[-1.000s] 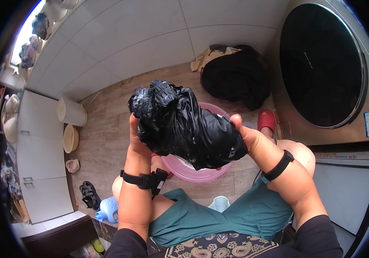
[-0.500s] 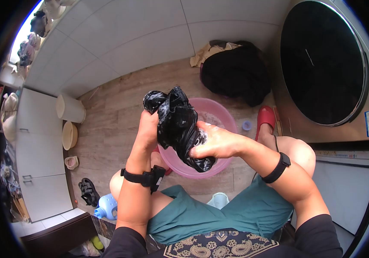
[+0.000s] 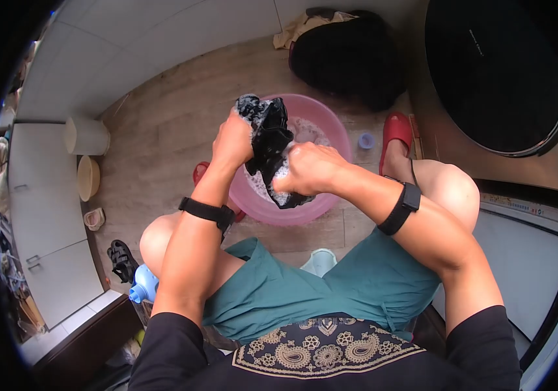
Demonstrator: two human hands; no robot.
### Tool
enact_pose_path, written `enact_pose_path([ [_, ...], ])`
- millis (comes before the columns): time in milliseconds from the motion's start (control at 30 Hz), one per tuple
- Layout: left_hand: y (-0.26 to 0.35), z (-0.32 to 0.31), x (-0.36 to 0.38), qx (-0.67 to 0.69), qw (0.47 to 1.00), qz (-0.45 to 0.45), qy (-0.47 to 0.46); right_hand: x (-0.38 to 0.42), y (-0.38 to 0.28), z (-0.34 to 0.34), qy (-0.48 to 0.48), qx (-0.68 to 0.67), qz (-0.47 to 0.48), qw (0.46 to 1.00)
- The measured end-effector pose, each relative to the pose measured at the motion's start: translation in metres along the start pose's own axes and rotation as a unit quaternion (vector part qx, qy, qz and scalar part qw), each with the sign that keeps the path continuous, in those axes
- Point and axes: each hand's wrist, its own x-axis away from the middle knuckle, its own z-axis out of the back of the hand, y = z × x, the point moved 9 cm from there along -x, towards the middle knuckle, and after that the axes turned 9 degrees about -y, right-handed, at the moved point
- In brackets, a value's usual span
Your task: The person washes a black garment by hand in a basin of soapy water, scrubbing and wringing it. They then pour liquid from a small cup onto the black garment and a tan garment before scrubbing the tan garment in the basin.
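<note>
A wet black cloth garment [image 3: 271, 140], streaked with white suds, is bunched between my two hands over a pink basin [image 3: 335, 124]. My left hand [image 3: 233, 139] is closed around its upper left part, the fingers mostly hidden behind the wrist and cloth. My right hand [image 3: 311, 171] grips its lower right part, foam along the thumb side. Foamy water [image 3: 308, 132] shows inside the basin beneath the cloth. Both forearms wear a black strap.
A black pile of clothing [image 3: 350, 58] lies on the floor beyond the basin. A small purple cap [image 3: 366, 141] sits right of it, near a red slipper [image 3: 396, 137]. A blue jug [image 3: 143, 285] and black sandals [image 3: 123, 260] are at left. A washing machine [image 3: 416, 124] stands at right.
Both hands have lowered the black garment closer to the basin, and it is bunched more tightly with more suds showing. The camera view has tilted, shifting the surroundings upward.
</note>
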Motion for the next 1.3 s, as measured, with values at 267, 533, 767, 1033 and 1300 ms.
enact_pose_path([
  [267,0.001,-0.01,-0.011,0.062,0.995,-0.035,-0.072,-0.016,0.012,-0.014,-0.02,0.016,0.003,1.0],
  [533,-0.02,0.024,0.024,-0.038,0.994,0.095,-0.03,-0.044,0.055,-0.015,-0.06,-0.034,-0.033,0.997],
  [767,0.014,0.065,0.05,0.01,0.998,0.058,-0.012,-0.073,0.11,-0.074,-0.126,0.134,-0.143,0.972],
  [1033,0.051,0.086,0.071,0.047,0.998,-0.016,-0.04,-0.069,0.07,-0.043,-0.045,0.105,-0.041,0.993],
  [1300,0.091,0.121,0.101,0.029,0.992,-0.102,-0.061,-0.073,0.074,0.09,0.077,-0.014,-0.018,0.997],
])
